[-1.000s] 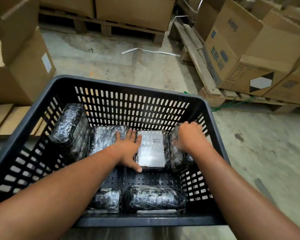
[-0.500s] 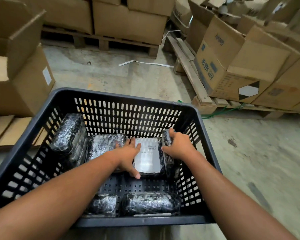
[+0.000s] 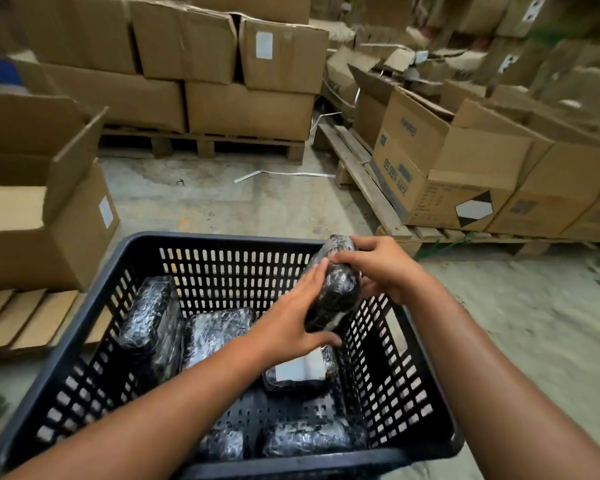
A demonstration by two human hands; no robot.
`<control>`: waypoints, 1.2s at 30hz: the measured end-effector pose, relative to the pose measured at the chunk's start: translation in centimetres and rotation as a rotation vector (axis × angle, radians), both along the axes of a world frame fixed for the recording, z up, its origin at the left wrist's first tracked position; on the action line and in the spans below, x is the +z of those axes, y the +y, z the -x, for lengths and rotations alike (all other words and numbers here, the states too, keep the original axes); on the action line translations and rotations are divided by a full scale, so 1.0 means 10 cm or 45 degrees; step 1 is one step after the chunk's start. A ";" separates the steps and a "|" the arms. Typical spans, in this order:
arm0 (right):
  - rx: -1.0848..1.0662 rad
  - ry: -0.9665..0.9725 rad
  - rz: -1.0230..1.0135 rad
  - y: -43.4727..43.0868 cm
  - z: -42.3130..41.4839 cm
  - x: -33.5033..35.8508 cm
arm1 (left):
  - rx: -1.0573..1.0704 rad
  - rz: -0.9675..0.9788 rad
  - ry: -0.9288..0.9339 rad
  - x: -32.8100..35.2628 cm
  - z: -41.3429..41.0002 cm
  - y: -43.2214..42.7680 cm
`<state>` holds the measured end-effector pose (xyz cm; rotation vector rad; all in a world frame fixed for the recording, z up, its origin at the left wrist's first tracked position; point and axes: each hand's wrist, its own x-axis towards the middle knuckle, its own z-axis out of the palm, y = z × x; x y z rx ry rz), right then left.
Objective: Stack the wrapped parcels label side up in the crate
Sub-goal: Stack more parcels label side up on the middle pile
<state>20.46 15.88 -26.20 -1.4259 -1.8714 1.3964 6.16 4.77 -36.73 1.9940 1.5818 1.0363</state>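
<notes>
Both hands grip one wrapped parcel held up over the far right corner of the crate. Left hand presses its flat fingers against the near face with the thumb hooked under the bottom edge; right hand curls over the top and the far side. The parcel stands on end, tilted, and no label shows on the face toward the camera; a pale strip shows at its lower end.

To do this step well, I judge it should be turned until the label faces up, then laid flat and square on the labelled parcel lying just below it in the crate, without sliding on the slick wrap.

The parcels are rounded blocks in glossy, crinkled film over dark contents. More lie against the crate's left wall, its middle and near wall. The crate is dark rigid plastic with slotted walls.
</notes>
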 end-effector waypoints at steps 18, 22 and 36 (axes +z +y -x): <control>0.491 0.183 -0.262 -0.14 0.05 -0.27 | 0.074 0.029 -1.336 0.57 0.73 -0.28; 0.480 0.064 -0.234 -0.09 0.02 -0.47 | 0.147 0.177 -1.105 0.45 0.72 -0.22; 0.587 -0.400 -0.076 0.11 -0.06 -1.17 | 0.071 0.813 -0.215 -0.41 0.59 0.02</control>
